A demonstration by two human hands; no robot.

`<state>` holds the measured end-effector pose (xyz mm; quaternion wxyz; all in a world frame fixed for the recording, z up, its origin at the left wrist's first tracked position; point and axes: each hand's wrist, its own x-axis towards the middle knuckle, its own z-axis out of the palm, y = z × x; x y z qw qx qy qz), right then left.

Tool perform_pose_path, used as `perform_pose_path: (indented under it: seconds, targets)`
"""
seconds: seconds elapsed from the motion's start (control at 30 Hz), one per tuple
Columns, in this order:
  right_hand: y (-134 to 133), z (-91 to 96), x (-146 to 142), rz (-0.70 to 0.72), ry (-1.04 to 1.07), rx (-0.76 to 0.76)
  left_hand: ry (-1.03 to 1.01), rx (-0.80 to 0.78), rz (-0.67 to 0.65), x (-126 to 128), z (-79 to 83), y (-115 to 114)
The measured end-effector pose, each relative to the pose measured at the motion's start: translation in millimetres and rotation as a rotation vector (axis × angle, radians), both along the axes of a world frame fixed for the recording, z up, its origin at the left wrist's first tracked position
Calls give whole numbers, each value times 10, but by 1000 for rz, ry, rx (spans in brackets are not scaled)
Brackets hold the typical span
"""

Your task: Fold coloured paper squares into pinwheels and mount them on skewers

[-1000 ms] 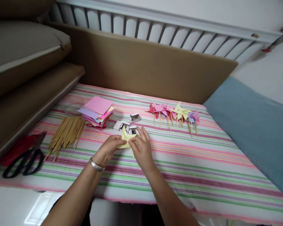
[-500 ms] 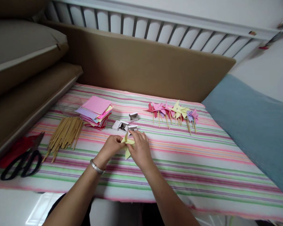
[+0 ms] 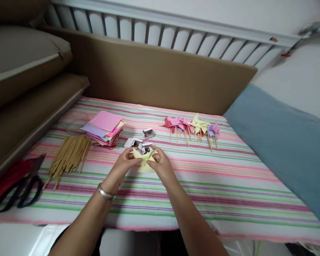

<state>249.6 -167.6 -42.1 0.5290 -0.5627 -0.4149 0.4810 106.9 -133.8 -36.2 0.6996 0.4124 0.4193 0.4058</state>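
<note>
My left hand (image 3: pixel 122 167) and my right hand (image 3: pixel 161 165) meet over the striped cloth (image 3: pixel 202 185) and both pinch a pale yellow folded paper (image 3: pixel 144 161), its corners bent up. Just behind the paper lie small white boxes of pins (image 3: pixel 137 144). A bracelet circles my left wrist. A stack of coloured paper squares (image 3: pixel 104 128) and a bundle of wooden sticks (image 3: pixel 68 156) lie to the left of my hands. A row of finished paper pinwheels on sticks (image 3: pixel 192 126) lies at the back right.
Black scissors (image 3: pixel 18 186) rest on red paper at the far left edge. Brown cushions line the left side and back. A blue pillow (image 3: pixel 280 142) borders the cloth on the right. A white slatted rail runs behind.
The yellow paper has turned in my fingers from edge-on to flatter, with its corners folded up toward the middle. Both hands stayed in about the same spot; the view shifted slightly.
</note>
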Motion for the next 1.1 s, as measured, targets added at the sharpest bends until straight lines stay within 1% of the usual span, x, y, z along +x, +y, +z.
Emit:
perform_pose_path:
  seconds: [0.03, 0.1, 0.23, 0.4, 0.5, 0.57, 0.6, 0.67, 0.7, 0.77, 0.8, 0.87, 0.93, 1.03, 1.1]
  targets:
    - [4, 16, -6, -29, 89, -11, -56, -61, -20, 19, -2, -18]
    - [0, 42, -34, -80, 217, -20, -117, -133, -45, 64, -30, -56]
    - [-26, 58, -116, -126, 356, -33, -155, -142, -21, 125, -98, -98]
    - [-28, 38, -166, -125, 403, -39, -154, -145, 4, 125, -110, -92]
    - [-24, 27, -161, -99, 353, -45, -136, -163, 41, 109, -92, -71]
    - [-38, 27, -146, -101, 215, -9, -119, -183, 92, 76, -68, -40]
    - [-53, 31, -137, -119, 100, 35, -112, -193, 120, 49, -53, -18]
    - [-99, 45, -118, -154, -202, 188, -107, -205, 161, -24, -23, 34]
    - [-126, 55, -109, -149, -362, 281, -108, -207, 173, -66, -10, 61]
    - [-177, 72, -97, -100, -628, 457, -109, -210, 186, -147, 10, 108]
    - [-196, 77, -96, -74, -725, 525, -111, -211, 189, -182, 15, 125]
    - [-218, 74, -101, -36, -855, 609, -119, -211, 189, -231, 18, 147]
    - [-216, 57, -115, -3, -947, 651, -135, -213, 180, -254, 15, 156]
    - [-195, 19, -138, 72, -1036, 663, -165, -228, 170, -260, 3, 160]
    - [-184, 0, -147, 93, -1055, 656, -185, -242, 163, -258, -10, 165]
